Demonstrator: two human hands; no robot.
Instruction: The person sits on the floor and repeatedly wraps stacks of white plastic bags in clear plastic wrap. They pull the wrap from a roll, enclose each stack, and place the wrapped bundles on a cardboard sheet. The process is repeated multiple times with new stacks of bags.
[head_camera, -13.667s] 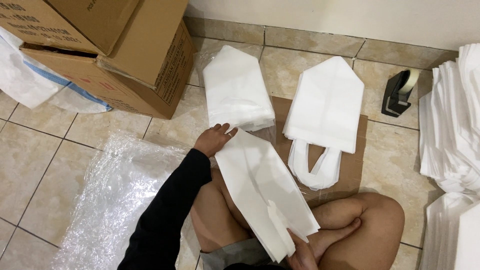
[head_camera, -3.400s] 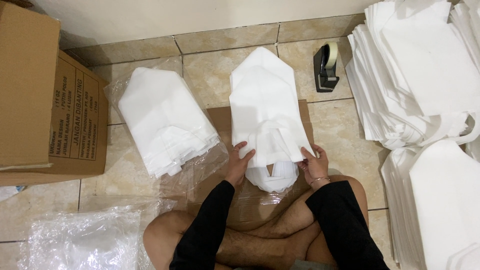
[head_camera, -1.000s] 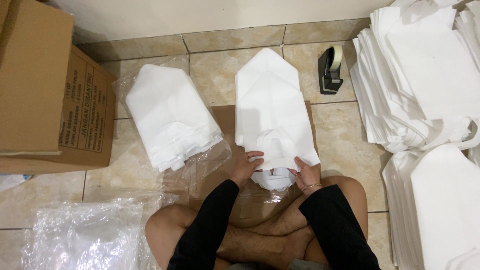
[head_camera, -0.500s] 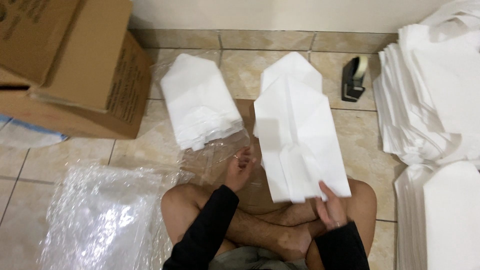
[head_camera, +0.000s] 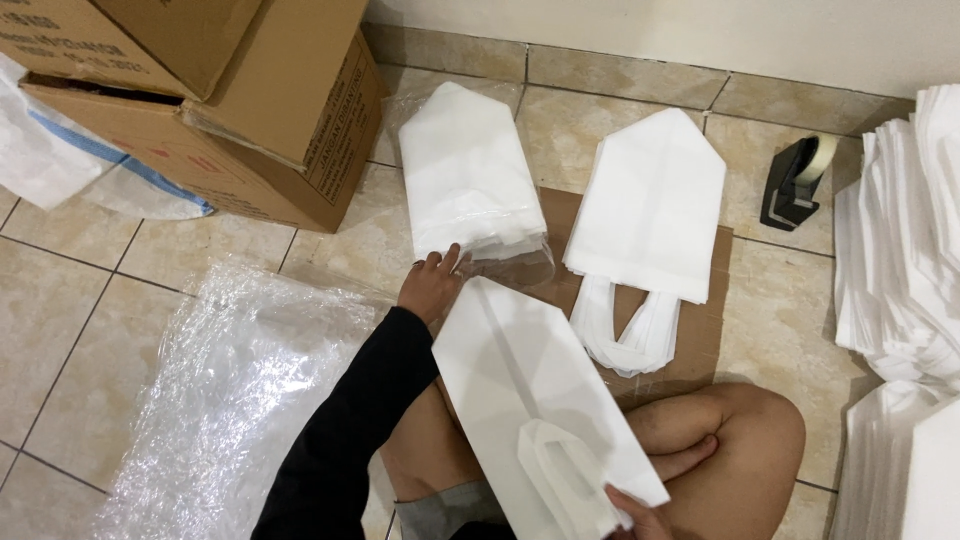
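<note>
Over lap: right hand (head_camera: 640, 515) fingers pinching folded white bag (head_camera: 535, 400); left hand (head_camera: 432, 285) spread beside bagged stack (head_camera: 468, 175).

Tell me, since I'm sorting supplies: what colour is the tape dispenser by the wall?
Black, with a pale roll of tape; the tape dispenser shows in the head view.

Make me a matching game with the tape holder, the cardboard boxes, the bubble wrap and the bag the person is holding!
Things:
1. tape dispenser
2. cardboard boxes
3. bubble wrap
4. white bag

Places:
A. spread on the floor at lower left
B. stacked at upper left
C. held over the person's lap
D. on the tiles by the wall, at right

Pairs: 1-D, 2-B, 3-A, 4-C
</note>
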